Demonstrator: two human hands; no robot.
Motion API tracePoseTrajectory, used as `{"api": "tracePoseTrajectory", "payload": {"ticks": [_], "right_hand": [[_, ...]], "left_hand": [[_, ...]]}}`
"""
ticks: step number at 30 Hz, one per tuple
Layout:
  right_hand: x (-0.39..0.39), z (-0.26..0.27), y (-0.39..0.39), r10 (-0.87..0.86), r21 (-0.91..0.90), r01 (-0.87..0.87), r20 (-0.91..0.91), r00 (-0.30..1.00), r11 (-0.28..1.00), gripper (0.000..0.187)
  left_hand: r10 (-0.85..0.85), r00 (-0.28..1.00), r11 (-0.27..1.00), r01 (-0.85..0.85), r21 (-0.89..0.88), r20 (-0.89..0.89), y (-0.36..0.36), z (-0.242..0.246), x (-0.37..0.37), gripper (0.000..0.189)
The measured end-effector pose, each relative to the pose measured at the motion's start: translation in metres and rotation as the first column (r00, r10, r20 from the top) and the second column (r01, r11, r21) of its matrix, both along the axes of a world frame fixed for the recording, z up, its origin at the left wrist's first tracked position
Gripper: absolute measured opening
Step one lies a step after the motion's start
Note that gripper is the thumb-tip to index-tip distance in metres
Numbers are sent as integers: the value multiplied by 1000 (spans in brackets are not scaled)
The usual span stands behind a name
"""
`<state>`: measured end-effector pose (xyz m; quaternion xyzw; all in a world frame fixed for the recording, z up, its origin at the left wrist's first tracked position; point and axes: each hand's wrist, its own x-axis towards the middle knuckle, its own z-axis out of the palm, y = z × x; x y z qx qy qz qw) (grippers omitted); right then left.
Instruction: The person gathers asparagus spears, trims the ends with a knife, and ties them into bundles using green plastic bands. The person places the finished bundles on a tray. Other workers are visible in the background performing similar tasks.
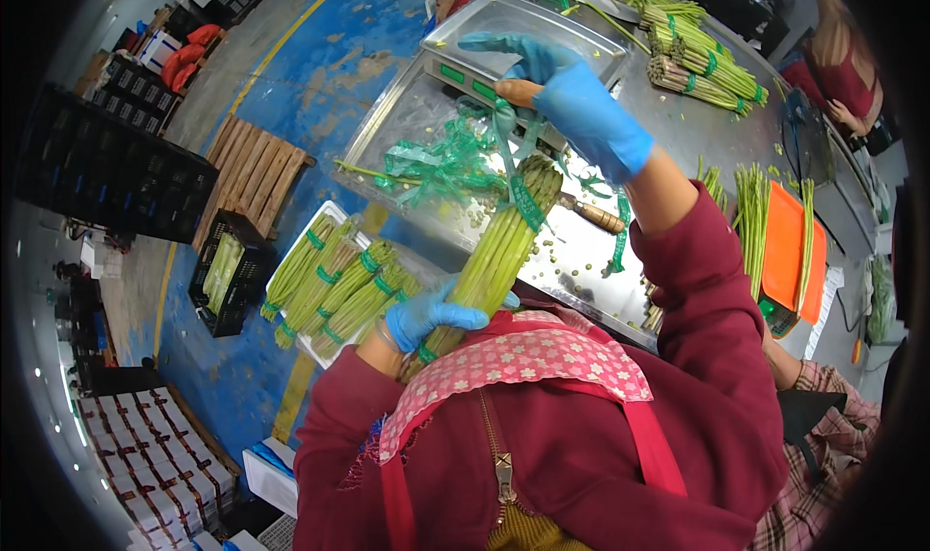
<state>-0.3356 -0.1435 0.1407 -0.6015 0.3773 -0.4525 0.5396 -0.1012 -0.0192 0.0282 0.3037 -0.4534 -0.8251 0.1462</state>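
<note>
My left hand [439,317], in a blue glove, holds a thick bundle of green asparagus [501,249] near its lower end, close to the apron. A green band circles that lower end. Around the tips passes a green printed tape [528,204], and its upper end is pinched by my right hand [559,90], whose blue glove leaves the thumb bare. Loose green tapes [439,162] lie heaped on the steel table left of the bundle. A wooden-handled tool [599,215] lies to the right, partly hidden behind the asparagus. Small green bits are scattered around it.
A steel scale [501,21] stands beyond the hands. Tied asparagus bundles [697,57] lie at the upper right, others in a white foam box [320,351] at the left. An orange tray [792,242] holds asparagus at the right. Co-workers are at the right and top edges.
</note>
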Motion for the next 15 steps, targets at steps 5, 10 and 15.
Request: {"api": "tracePoseTrajectory", "payload": {"ticks": [5, 10, 15], "right_hand": [[-16, -56, -39, 96, 37, -90, -250, 964, 995, 42], [-43, -93, -49, -142, -57, 135, -140, 980, 989, 50], [-44, -91, -30, -346, -297, 332, 7, 938, 895, 57]], "left_hand": [[-32, 996, 999, 35, 29, -88, 4, -5, 3, 55], [84, 996, 996, -84, 9, 37, 4, -3, 3, 52], [256, 958, 955, -271, 122, 127, 6, -2, 9, 50]]}}
